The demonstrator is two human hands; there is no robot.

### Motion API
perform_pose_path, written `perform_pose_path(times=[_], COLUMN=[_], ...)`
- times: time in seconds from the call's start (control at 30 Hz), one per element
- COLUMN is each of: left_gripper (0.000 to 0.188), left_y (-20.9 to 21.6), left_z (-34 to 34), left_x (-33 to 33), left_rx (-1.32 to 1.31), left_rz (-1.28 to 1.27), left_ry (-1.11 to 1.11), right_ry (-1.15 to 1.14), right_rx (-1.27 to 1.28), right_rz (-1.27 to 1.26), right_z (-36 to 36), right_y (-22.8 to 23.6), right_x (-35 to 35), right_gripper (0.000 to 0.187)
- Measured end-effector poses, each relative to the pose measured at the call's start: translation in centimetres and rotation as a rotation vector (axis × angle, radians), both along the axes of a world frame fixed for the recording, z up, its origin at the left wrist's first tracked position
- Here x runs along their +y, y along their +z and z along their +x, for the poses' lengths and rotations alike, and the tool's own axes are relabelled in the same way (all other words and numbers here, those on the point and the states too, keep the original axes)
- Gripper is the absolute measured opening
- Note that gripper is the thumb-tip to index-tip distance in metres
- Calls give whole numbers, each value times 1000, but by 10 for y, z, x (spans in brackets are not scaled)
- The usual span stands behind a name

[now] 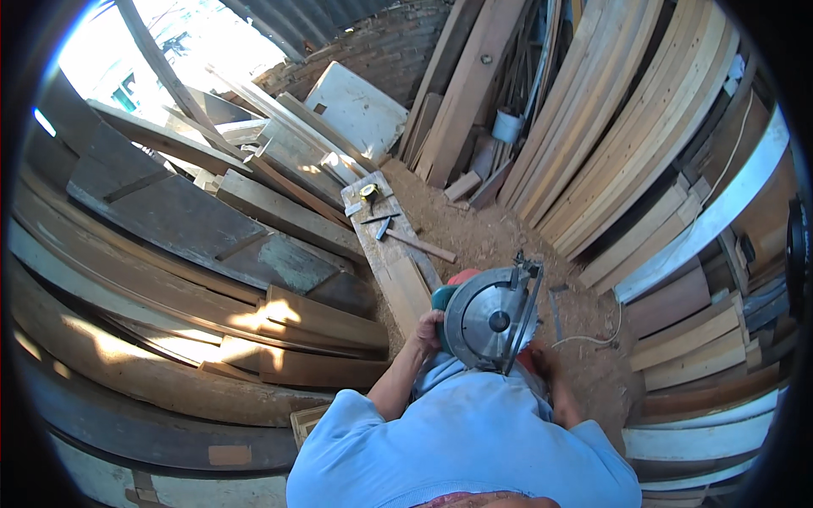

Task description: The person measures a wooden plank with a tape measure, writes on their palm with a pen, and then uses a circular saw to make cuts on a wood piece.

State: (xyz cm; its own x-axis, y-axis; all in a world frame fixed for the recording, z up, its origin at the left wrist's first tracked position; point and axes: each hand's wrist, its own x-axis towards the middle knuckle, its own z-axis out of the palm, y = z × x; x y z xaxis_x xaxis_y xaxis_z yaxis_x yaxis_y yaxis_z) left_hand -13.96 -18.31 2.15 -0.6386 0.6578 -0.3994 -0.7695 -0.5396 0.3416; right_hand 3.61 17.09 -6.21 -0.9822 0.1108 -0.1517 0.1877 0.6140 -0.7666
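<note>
A circular saw (484,320) rests over my lap, its round blade (500,300) turned up toward me and its base plate (523,317) standing at the right. My left hand (430,331) is closed around the green housing (441,296) on the saw's left side. Low on the saw's right side is my right hand (546,366), dark and smeared. Its fingers do not show clearly, and I cannot tell whether they touch the saw. Beyond the saw, a narrow bench (371,254) bears a yellow and black tape measure (368,194), a thin black stick (380,218) and a hammer (384,228).
Old boards and planks (203,229) crowd the left side. Long timbers (627,118) lean at the back right, near a white bucket (507,126). A pale cord (584,340) lies on the dirt floor (584,389). A white panel (356,110) leans at the back.
</note>
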Motion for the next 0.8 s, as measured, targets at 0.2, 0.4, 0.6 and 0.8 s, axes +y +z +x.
perform_pose_path(times=[0.2, 0.4, 0.6, 0.8], left_gripper=[42, 55, 56, 17], left_y=[0, 8, 23, 30], left_z=[-11, -10, -25, -44], left_x=[21, 31, 71, 149], left_rx=[12, 58, 3, -106], left_rz=[-147, 18, -131, -273], left_ry=[-37, -43, -8, 55], right_ry=[-203, -410, -544, -370], right_rx=[-83, -401, -505, -689], right_rz=[107, 220, 201, 19], right_z=[20, 18, 26, 25], right_y=[-92, -62, -21, 13], right_x=[19, -4, -9, 33], right_gripper=[36, 38, 35, 36])
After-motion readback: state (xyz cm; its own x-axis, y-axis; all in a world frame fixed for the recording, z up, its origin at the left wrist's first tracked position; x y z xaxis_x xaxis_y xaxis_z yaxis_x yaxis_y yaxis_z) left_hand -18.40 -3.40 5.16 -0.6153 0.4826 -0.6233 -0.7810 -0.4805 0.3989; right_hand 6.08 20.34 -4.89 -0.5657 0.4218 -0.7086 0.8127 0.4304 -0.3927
